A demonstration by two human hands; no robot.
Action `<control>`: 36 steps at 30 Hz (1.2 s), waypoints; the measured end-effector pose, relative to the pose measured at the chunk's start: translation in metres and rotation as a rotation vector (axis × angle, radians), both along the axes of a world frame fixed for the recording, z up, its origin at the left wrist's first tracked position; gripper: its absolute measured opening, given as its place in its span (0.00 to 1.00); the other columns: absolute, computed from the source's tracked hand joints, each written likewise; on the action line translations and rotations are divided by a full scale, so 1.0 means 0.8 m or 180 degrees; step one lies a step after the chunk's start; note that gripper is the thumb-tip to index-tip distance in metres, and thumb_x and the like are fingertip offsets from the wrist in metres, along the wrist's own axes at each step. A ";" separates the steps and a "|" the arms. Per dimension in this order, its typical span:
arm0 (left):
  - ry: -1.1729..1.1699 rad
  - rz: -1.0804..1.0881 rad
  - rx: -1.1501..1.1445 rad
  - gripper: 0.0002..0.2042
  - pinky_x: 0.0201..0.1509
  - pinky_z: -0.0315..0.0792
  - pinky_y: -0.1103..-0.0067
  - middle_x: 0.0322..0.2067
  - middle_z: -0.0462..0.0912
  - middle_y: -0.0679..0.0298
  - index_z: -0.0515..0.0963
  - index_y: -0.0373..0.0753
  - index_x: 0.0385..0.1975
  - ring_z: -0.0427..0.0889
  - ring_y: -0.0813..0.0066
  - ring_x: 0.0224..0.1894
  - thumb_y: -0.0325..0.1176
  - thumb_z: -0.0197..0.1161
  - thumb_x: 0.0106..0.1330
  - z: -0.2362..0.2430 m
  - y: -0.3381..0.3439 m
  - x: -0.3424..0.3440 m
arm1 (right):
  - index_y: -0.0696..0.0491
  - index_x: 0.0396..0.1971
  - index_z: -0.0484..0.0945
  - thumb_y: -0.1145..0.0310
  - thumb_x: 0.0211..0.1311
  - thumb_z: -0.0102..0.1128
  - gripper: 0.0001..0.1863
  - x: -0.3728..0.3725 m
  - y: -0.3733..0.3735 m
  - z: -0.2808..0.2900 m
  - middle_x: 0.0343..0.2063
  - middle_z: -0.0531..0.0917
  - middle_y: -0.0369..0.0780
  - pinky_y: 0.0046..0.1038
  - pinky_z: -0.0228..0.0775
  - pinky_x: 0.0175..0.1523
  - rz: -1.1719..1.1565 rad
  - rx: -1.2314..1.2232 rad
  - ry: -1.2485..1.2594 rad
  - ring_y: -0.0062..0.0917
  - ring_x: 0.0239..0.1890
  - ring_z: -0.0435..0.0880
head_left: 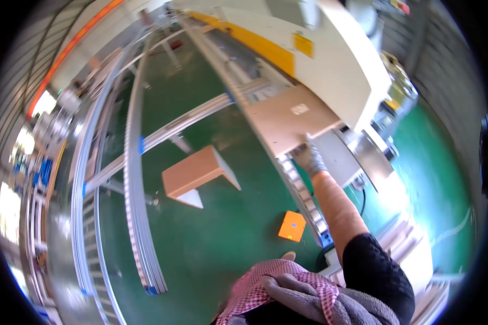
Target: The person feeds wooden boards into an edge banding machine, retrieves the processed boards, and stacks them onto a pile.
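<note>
A flat brown board [287,116] with a small white label lies across the roller rail at the foot of a large white machine. At its near edge is my right hand [309,157], in a light grey glove. One digit rests on the board's top face, and the other fingers curl at the edge, partly hidden. The hand looks closed on the board. My right forearm reaches up to it from the lower right. My left hand is outside the picture.
The white and yellow machine [336,59] stands at the board's far side. A roller rail [303,195] runs below the board. Left of it are a bent brown panel stool [192,170] and an orange box [292,226] on the green floor. Long metal conveyor rails [135,206] stand further left.
</note>
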State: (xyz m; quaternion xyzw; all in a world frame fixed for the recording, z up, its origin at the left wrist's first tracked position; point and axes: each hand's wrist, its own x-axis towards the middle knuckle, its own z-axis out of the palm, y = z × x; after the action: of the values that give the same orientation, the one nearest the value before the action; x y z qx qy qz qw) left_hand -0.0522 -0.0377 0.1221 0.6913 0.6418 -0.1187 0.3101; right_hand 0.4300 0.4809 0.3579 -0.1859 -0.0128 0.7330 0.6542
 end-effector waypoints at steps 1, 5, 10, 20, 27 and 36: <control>-0.0016 -0.0016 0.0020 0.06 0.37 0.76 0.70 0.34 0.84 0.61 0.82 0.46 0.31 0.83 0.66 0.36 0.35 0.60 0.57 0.001 0.019 0.006 | 0.52 0.48 0.73 0.59 0.63 0.55 0.17 0.000 -0.012 0.016 0.49 0.76 0.40 0.37 0.58 0.65 -0.0111 0.0176 0.0072 0.32 0.55 0.71; -0.0072 -0.0485 -0.0049 0.06 0.37 0.76 0.69 0.34 0.84 0.61 0.82 0.46 0.31 0.83 0.65 0.36 0.35 0.60 0.57 0.011 0.100 0.031 | 0.57 0.43 0.75 0.66 0.59 0.58 0.14 0.036 -0.049 0.005 0.41 0.78 0.41 0.32 0.65 0.58 -0.0615 0.0576 -0.0758 0.29 0.47 0.75; -0.0105 -0.1222 -0.0116 0.06 0.37 0.76 0.69 0.34 0.84 0.60 0.82 0.46 0.30 0.83 0.64 0.36 0.34 0.60 0.57 0.024 0.172 0.077 | 0.56 0.38 0.78 0.69 0.53 0.64 0.13 0.064 -0.166 0.012 0.33 0.82 0.39 0.33 0.73 0.47 -0.0670 0.0209 -0.0642 0.28 0.37 0.80; -0.0045 -0.2484 -0.0149 0.06 0.37 0.76 0.68 0.34 0.84 0.59 0.82 0.46 0.30 0.83 0.63 0.36 0.34 0.59 0.56 0.041 0.195 0.167 | 0.61 0.45 0.76 0.67 0.61 0.59 0.16 0.134 -0.668 0.059 0.41 0.82 0.41 0.32 0.72 0.54 -0.1539 -0.0362 -0.0897 0.27 0.45 0.80; 0.0066 -0.2711 -0.0067 0.06 0.36 0.76 0.67 0.34 0.84 0.58 0.82 0.45 0.30 0.83 0.62 0.36 0.34 0.59 0.56 0.050 0.143 0.198 | 0.59 0.54 0.67 0.76 0.53 0.64 0.27 0.065 -0.916 -0.032 0.48 0.76 0.43 0.35 0.69 0.60 -0.3018 -0.0992 -0.0272 0.35 0.51 0.77; 0.0203 -0.2745 0.0071 0.06 0.36 0.76 0.66 0.34 0.84 0.58 0.82 0.45 0.30 0.83 0.61 0.37 0.34 0.59 0.56 0.059 0.090 0.192 | 0.57 0.53 0.66 0.82 0.55 0.59 0.24 0.055 -1.015 -0.188 0.49 0.74 0.43 0.39 0.72 0.58 -0.4503 -0.1377 0.0978 0.36 0.51 0.75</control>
State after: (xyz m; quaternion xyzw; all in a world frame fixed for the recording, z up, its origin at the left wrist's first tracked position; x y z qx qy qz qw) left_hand 0.1012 0.0343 0.1691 0.8955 0.3046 -0.2518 0.2047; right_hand 0.4742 -0.3309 0.2075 -0.1698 0.3452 0.1421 0.9120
